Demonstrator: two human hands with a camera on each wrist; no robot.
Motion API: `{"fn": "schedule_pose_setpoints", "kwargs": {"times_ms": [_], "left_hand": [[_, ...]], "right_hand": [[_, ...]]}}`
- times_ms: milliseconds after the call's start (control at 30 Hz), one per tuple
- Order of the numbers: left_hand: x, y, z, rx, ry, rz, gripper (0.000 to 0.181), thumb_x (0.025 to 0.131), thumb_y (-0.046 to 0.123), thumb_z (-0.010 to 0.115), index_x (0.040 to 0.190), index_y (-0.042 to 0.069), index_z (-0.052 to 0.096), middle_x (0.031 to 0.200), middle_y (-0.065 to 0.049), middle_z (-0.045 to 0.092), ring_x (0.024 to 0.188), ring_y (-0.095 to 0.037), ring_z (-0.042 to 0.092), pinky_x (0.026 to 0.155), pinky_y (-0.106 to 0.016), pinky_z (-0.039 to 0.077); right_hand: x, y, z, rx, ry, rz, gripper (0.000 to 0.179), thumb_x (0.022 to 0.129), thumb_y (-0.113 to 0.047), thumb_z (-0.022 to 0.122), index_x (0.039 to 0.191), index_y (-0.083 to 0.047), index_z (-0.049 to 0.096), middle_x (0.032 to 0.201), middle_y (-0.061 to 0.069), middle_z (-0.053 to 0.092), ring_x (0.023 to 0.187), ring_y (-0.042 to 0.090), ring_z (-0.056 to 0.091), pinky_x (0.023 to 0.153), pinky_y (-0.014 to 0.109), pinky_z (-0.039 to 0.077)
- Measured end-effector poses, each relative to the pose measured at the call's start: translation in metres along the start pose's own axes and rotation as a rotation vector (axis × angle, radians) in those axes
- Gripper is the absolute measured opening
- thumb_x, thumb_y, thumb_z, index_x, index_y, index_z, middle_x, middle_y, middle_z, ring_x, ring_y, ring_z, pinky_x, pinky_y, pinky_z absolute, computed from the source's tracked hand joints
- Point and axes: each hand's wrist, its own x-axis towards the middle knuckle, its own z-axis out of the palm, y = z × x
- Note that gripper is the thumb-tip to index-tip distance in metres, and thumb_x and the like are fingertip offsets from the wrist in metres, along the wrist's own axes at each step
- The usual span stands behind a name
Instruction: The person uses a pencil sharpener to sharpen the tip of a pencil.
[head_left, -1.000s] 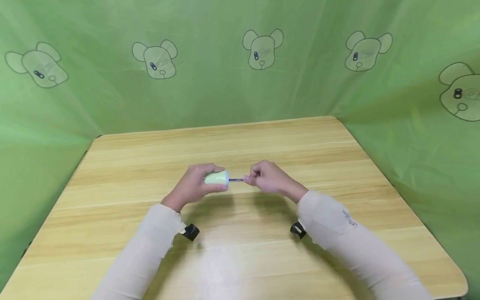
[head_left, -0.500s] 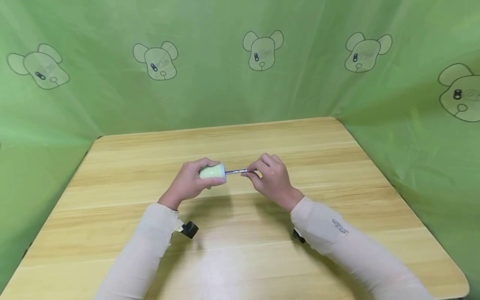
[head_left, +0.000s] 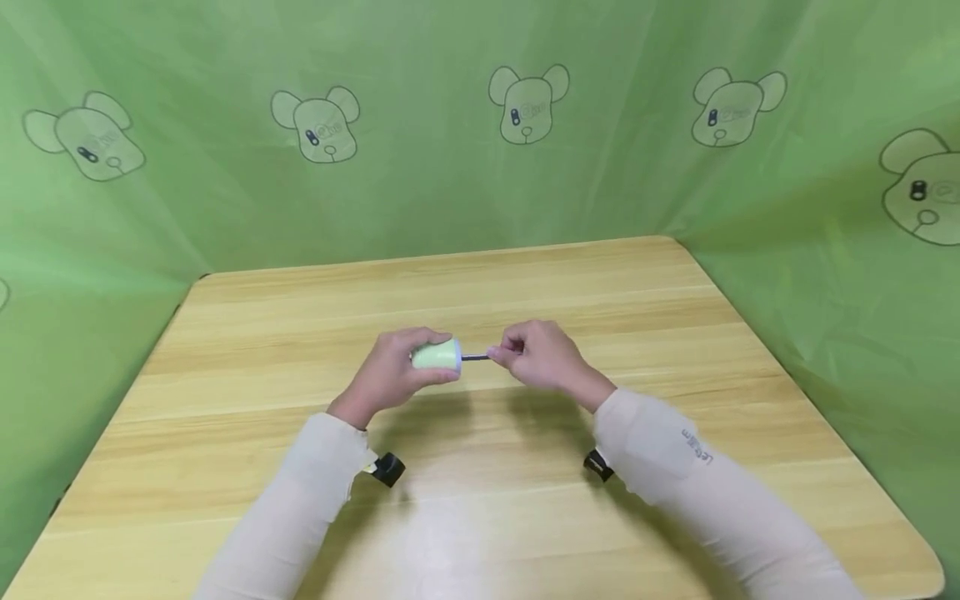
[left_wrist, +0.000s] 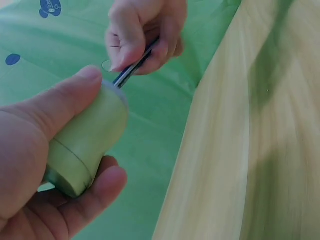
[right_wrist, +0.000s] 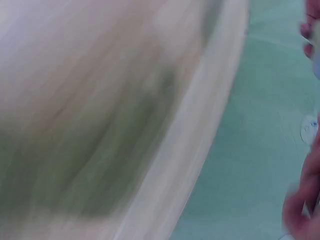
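Note:
Above the table, my left hand (head_left: 390, 367) grips a light green pencil sharpener (head_left: 435, 356), a small rounded cylinder lying sideways with a lavender rim facing right. In the left wrist view its thumb lies along the top of the sharpener (left_wrist: 95, 130) and fingers curl underneath. A dark, shiny pencil (head_left: 475, 357) runs into the rimmed end; its tip is hidden inside. The right hand (head_left: 542, 354) pinches the pencil's other part between thumb and curled fingers. Only a blurred bit of the right hand (right_wrist: 302, 210) shows at the right wrist view's edge.
Beneath both hands is a wood-grain table (head_left: 480, 508) with rounded corners. Green curtains (head_left: 427, 192) printed with bear-like heads hang behind and at both sides. A small black camera (head_left: 388, 469) is strapped under the left wrist, another camera (head_left: 597, 465) under the right.
The right hand has turned over from its raised-finger pose half a second ago, back to a curled one like that of a second ago. Both hands and the sharpener have dipped slightly.

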Motion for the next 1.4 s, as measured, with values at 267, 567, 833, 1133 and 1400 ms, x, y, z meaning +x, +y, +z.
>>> {"fn": "schedule_pose_setpoints", "kwargs": {"times_ms": [267,567,833,1133,1400], "left_hand": [[0.002,0.004,-0.005,-0.14,0.028,-0.149,0.045,0.081,0.025,0.081,0.119,0.005,0.068,0.092,-0.01,0.068,0.067,-0.021,0.06,0.057,-0.036,0.054],[0.003,0.007,-0.006,-0.242,-0.043,-0.159,0.047,0.081,0.023,0.081,0.121,0.002,0.065,0.093,-0.013,0.066,0.067,-0.024,0.061,0.056,-0.035,0.056],[0.005,0.011,0.003,0.039,0.011,0.055,0.048,0.079,0.025,0.082,0.119,0.002,0.068,0.11,-0.011,0.069,0.079,-0.018,0.06,0.063,-0.029,0.051],[0.008,0.012,-0.003,-0.014,0.024,-0.09,0.043,0.081,0.028,0.081,0.117,0.006,0.069,0.096,-0.008,0.07,0.067,-0.018,0.058,0.057,-0.031,0.05],[0.008,0.012,-0.008,-0.174,-0.021,-0.158,0.045,0.08,0.027,0.081,0.118,0.006,0.068,0.087,-0.009,0.067,0.063,-0.022,0.061,0.054,-0.035,0.054]], "right_hand": [[-0.001,0.015,0.016,-0.226,0.564,-0.562,0.027,0.072,-0.02,0.086,0.086,-0.004,0.07,0.084,0.009,0.058,0.068,0.021,0.055,0.058,0.034,0.043],[0.005,0.026,0.008,-0.266,0.66,-0.819,0.017,0.067,-0.007,0.085,0.076,-0.003,0.071,0.065,0.005,0.054,0.051,0.017,0.051,0.049,0.031,0.039],[0.002,0.014,-0.006,0.089,0.033,-0.131,0.04,0.1,-0.025,0.056,0.064,-0.009,0.062,0.053,-0.005,0.047,0.045,0.008,0.035,0.042,0.023,0.031],[-0.002,0.015,0.001,-0.007,0.247,-0.304,0.021,0.079,-0.016,0.082,0.091,-0.007,0.069,0.086,0.002,0.06,0.072,0.016,0.055,0.064,0.032,0.049],[0.003,0.024,0.007,-0.254,0.653,-0.728,0.022,0.066,-0.005,0.088,0.074,-0.005,0.066,0.066,0.004,0.057,0.058,0.018,0.054,0.061,0.037,0.041]]}}
